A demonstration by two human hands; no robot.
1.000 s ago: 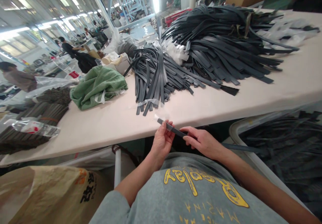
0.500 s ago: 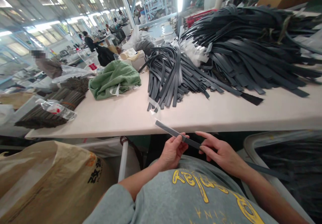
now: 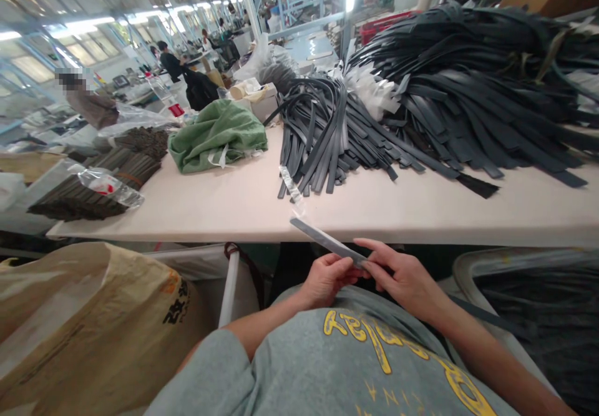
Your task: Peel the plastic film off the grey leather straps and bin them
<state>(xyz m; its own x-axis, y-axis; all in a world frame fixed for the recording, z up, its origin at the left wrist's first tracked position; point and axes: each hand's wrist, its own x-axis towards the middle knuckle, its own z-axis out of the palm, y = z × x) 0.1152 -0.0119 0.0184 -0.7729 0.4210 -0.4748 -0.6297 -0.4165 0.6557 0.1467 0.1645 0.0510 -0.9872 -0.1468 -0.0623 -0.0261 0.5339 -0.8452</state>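
A flat dark grey strip [image 3: 322,239] slants up and left from my hands toward the table edge. Thumb and fingers of my left hand [image 3: 330,277] pinch it from below. My right hand [image 3: 397,272] grips the same strip close beside the left, thumb on top and index finger stretched out. The strip seems to run on behind my right forearm toward the bin on the right. At its far end a piece of clear film [image 3: 292,188] lies on the table; I cannot tell whether it is attached.
Grey strips [image 3: 322,132] lie heaped on the pale table [image 3: 210,207], with a larger pile [image 3: 468,91] on the right. A green cloth [image 3: 218,135] and bundled brown strips [image 3: 103,182] sit left. Below are a tan sack [image 3: 116,322] and a bin [image 3: 472,266] of dark strips.
My hands have come closer together on the strip, and the left has slid along it, so a longer length shows beyond the fingers. The view has shifted slightly.
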